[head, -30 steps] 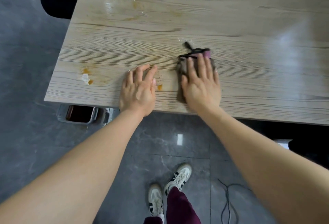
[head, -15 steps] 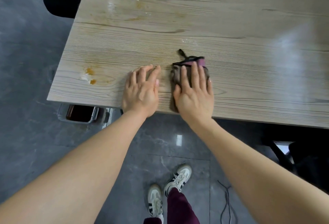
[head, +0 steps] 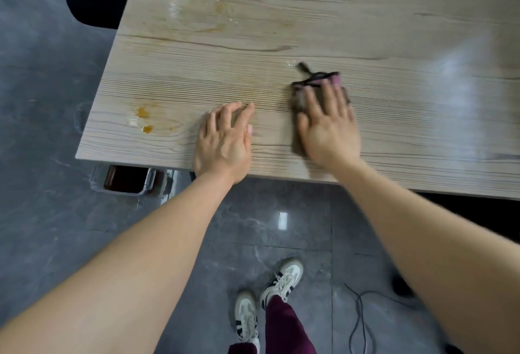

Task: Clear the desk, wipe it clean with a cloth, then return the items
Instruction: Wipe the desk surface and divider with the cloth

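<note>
Left hand: our left hand [head: 222,145] lies flat on the wooden desk [head: 365,24], fingers straight and slightly spread, holding nothing; its heel sits at the near edge.
Right hand: our right hand [head: 327,125] presses flat on a brown cloth [head: 312,83], fingers straight and a little apart, not curled round it.
Cloth: folded, with a pink trim and a dark loop showing just past our right fingertips; it is blurred with motion and part of it shows beside the thumb.
Gap between hands: a strip of bare wood separates our left fingertips from the cloth.
Near edge: the desk's front edge runs just under both wrists; the left corner lies well to the left of our left fingers.
Open room: beyond our right fingertips and to their right the wood is bare, with a pale sheen on it.
Stains: two orange spots [head: 145,120] lie to the left of our left fingers, near the corner; a wider faint yellowish smear [head: 208,25] lies far beyond them.
Below the desk: a metal bin [head: 123,180] stands under the left corner; our white sneakers [head: 270,294] and a dark cable [head: 363,325] are on the grey tiled floor.
Change: half a second ago the cloth sat right beside our left fingers; now our right hand and cloth are further right and further from the edge. Our left hand has kept its place.
</note>
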### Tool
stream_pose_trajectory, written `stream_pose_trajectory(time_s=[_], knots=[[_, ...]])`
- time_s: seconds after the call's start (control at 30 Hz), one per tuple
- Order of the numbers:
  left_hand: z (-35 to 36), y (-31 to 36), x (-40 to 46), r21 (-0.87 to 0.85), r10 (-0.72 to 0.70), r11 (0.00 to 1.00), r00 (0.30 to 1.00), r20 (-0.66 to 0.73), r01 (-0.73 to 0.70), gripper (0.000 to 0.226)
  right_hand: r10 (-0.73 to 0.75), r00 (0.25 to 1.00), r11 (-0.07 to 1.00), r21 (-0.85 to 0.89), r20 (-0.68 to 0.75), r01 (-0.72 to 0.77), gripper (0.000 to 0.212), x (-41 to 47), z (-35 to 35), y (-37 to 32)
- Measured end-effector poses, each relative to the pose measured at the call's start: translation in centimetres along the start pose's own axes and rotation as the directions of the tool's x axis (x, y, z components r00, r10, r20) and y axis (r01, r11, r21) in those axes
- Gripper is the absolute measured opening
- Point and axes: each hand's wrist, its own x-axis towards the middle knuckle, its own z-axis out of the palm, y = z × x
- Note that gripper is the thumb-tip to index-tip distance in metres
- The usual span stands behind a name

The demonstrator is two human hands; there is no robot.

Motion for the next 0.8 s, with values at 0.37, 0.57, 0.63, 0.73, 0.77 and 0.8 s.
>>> stream_pose_trajectory(time_s=[0.37, 0.57, 0.63, 0.73, 0.77, 0.8], knots=[[-0.1, 0.3, 0.0, 0.000, -0.015, 1.000, 1.000, 0.004, 0.015, 0.043, -0.172, 0.979, 0.985, -0.008, 0.109, 0.174, 0.055, -2.9, 0.6, -4.7], [-1.3, 0.3, 1.3, -0.018, 0.020, 1.000, 1.000, 0.021, -0.019, 0.036, -0.089, 0.992, 0.996, -0.021, 0.090, 0.091, 0.056, 2.7, 0.0, -1.1], [-1.8, 0.5, 3.0, -0.047, 0.019, 0.999, 0.999, -0.033, -0.020, 0.031, -0.008, 0.996, 1.000, -0.004, 0.091, 0.008, 0.056, 5.2, -0.3, -0.9], [-1.9, 0.5, 5.9, -0.065, -0.016, 0.998, 0.998, -0.057, 0.012, 0.031, -0.006, 0.997, 0.999, -0.031, 0.072, 0.008, 0.055, 4.9, -0.2, -1.5], [-1.7, 0.5, 6.9, -0.069, -0.034, 0.997, 0.998, -0.058, 0.030, 0.032, -0.048, 0.997, 0.998, -0.038, 0.059, 0.051, 0.055, 3.7, 0.0, -1.9], [-1.5, 0.5, 7.8, -0.076, -0.051, 0.996, 0.997, -0.058, 0.046, 0.034, -0.100, 0.994, 0.994, -0.040, 0.042, 0.102, 0.054, 2.2, 0.3, -2.3]])
